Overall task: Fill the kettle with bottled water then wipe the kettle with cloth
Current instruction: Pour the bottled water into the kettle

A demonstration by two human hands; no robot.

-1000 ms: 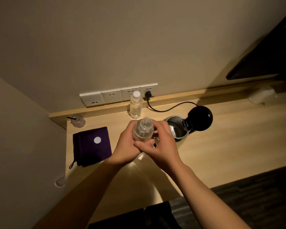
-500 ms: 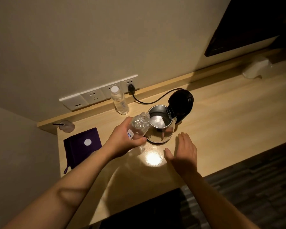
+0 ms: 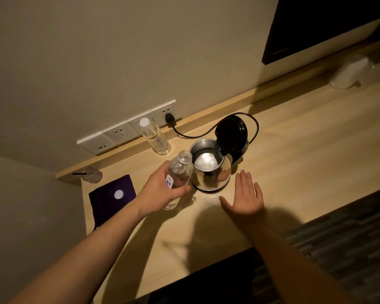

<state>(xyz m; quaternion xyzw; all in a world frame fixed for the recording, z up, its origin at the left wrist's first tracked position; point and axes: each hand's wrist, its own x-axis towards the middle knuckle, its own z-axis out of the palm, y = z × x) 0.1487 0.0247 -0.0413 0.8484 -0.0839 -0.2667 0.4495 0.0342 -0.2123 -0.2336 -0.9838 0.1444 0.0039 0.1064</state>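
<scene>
A steel kettle (image 3: 211, 178) stands on the wooden desk (image 3: 305, 154) with its black lid (image 3: 232, 132) flipped up and its inside bare. My left hand (image 3: 160, 191) is shut on an uncapped clear water bottle (image 3: 180, 172), tilted so its mouth sits at the kettle's left rim. My right hand (image 3: 246, 198) rests flat and open on the desk just right of the kettle's front. A folded purple cloth (image 3: 110, 200) lies at the desk's left end, with a white bottle cap (image 3: 119, 194) on it.
A second, capped water bottle (image 3: 155, 137) stands by the wall sockets (image 3: 121, 134). The kettle's black cord (image 3: 206, 133) runs to a plug there. A small plastic cup with a dark straw (image 3: 92, 174) lies at the back left. A pale object (image 3: 349, 73) sits far right.
My right hand let go of the bottle's top and came down flat on the desk. My left hand carried the open bottle to the kettle's rim and tilted it.
</scene>
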